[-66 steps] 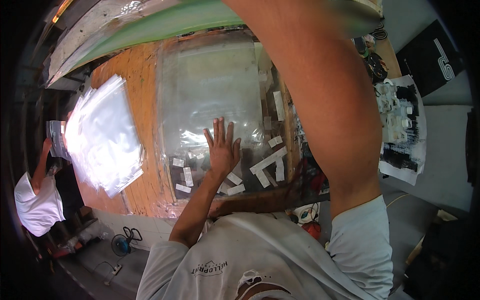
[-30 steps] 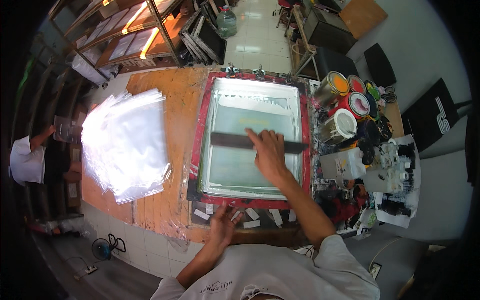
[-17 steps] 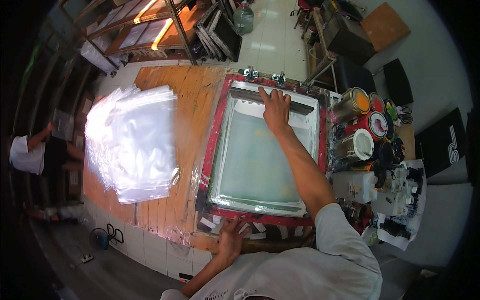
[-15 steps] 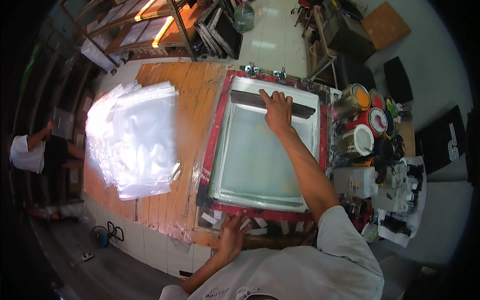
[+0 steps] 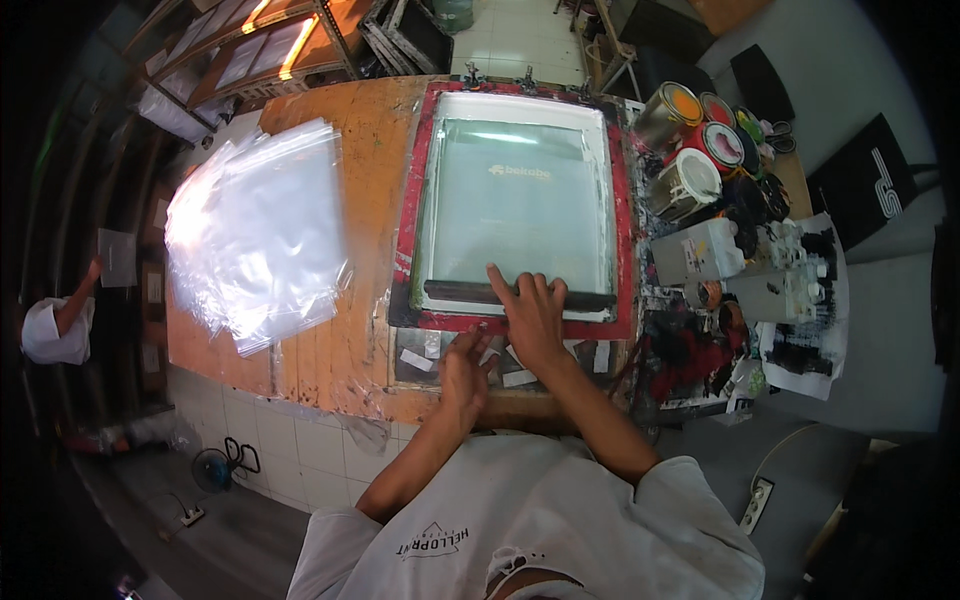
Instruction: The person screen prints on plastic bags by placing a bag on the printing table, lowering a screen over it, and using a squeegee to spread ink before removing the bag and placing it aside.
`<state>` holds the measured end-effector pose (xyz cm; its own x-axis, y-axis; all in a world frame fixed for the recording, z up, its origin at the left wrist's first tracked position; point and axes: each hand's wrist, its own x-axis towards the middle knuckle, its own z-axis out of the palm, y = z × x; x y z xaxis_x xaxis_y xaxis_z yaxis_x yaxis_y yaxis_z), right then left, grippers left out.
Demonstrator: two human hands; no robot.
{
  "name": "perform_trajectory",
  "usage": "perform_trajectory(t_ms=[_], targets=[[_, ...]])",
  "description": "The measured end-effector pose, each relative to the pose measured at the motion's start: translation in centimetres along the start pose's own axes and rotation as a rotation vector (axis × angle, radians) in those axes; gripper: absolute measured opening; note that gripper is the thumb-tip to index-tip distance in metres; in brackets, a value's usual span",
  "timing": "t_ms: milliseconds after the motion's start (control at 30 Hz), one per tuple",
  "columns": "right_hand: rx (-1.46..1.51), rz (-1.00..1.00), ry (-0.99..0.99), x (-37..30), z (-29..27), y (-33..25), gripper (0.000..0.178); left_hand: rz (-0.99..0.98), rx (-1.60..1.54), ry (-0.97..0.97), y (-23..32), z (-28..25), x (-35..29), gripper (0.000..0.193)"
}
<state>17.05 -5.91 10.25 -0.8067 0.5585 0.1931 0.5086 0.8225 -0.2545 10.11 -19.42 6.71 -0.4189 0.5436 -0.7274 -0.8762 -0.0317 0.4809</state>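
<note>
A screen printing frame (image 5: 405, 235) with red-taped edges lies on the wooden table, its pale green mesh (image 5: 510, 225) ringed by white. My right hand (image 5: 535, 315) grips a long dark squeegee (image 5: 455, 291), which lies across the near end of the mesh; the index finger points along its far side. Close by, my left hand (image 5: 466, 372) has its fingers curled at the near edge of the frame. Hinge clamps (image 5: 528, 80) hold the far edge. A faint light design shows through the mesh's upper part.
A loose stack of clear plastic bags (image 5: 260, 235) covers the table's left. Open paint cans (image 5: 680, 105) and plastic bottles (image 5: 700, 250) crowd the right side. Racks (image 5: 230, 70) stand at the back left. Another person (image 5: 60, 330) is at the far left, holding a sheet.
My right hand has drawn the squeegee from the far end of the mesh to the near end. My left hand stays by the near edge. The view has shifted somewhat.
</note>
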Motion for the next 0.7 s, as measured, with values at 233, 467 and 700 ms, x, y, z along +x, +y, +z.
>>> perform_trajectory(t_ms=[233,467,700], targets=[[-0.024,-0.028,-0.011,0.9,3.2,1.6,0.07,-0.03,0.032,0.076,-0.2,0.2,1.0,0.065],[-0.029,-0.043,0.136,8.8,5.9,6.2,0.069,-0.045,0.075,0.111,-0.2,0.4,0.8,0.064],[-0.131,-0.009,0.196,23.0,7.6,13.2,0.069,-0.039,0.044,0.157,-0.4,0.4,0.6,0.064]])
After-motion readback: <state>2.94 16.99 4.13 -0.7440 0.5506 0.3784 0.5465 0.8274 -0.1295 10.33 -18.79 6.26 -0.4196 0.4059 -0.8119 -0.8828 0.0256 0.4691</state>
